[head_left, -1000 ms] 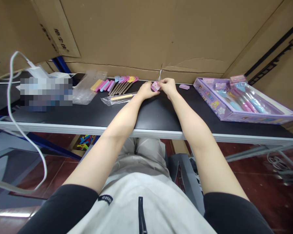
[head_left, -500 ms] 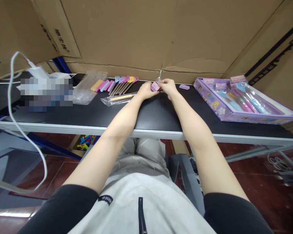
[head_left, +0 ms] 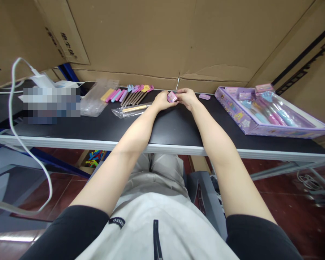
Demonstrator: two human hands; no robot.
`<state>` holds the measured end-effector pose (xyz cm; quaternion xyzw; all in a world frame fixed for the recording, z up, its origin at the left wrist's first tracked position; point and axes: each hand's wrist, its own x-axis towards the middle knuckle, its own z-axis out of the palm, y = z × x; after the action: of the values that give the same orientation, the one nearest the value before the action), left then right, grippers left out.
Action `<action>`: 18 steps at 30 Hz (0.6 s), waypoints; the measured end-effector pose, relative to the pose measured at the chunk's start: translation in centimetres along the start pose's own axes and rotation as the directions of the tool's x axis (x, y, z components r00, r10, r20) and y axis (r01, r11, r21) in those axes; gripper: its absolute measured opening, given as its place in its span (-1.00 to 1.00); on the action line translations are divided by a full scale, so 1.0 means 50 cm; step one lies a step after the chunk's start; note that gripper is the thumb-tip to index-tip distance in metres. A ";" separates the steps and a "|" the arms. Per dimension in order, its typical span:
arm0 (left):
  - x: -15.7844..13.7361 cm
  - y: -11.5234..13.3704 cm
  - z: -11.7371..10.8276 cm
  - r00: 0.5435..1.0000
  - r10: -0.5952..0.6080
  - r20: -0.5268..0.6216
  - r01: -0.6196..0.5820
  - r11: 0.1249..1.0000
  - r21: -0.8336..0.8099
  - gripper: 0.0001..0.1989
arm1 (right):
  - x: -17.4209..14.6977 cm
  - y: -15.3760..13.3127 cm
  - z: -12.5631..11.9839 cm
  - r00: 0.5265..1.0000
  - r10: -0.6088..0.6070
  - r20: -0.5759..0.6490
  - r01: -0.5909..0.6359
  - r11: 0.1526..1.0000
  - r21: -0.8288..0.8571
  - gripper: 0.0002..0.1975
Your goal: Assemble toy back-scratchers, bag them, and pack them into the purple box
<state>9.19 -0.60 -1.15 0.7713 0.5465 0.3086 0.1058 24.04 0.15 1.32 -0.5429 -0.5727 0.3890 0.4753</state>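
Near the back of the black table, a small pink printed box is between my two hands. My left hand is closed around its left side, with the thumb along the near edge. The fingers of my right hand are bent against the box's right edge, thumb below. A small flat purple piece lies to the right of my right hand. Left of my left hand is a clear plastic sleeve with a yellow-handled stick, partly covered by my forearm.
Several sticks with coloured claw-shaped ends lie beside pink, blue, purple and yellow handles. Further left are clear plastic bags and a white cable. A purple display box with wrapped items stands at right. Cardboard walls the back.
My right hand's fingertips have shifted slightly and straightened somewhat along the box's edge. A clear bit of plastic above the box no longer shows. The left hand stays nearly still.
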 end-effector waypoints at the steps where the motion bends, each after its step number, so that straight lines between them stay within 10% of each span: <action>1: 0.000 0.000 0.000 1.000 -0.001 0.001 0.001 1.000 0.001 -0.46 | 0.004 0.003 0.000 1.000 -0.012 -0.004 0.012 1.000 -0.024 -0.72; 18: 0.001 0.001 0.005 0.999 -0.010 0.036 0.008 0.999 0.042 -0.30 | 0.042 0.035 -0.004 0.951 -0.304 -0.048 0.265 0.887 -0.378 -0.82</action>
<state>9.37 -0.54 -1.30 0.7763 0.5543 0.2827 0.1010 24.77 2.41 -0.06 -0.5520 -0.6826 0.1720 0.4470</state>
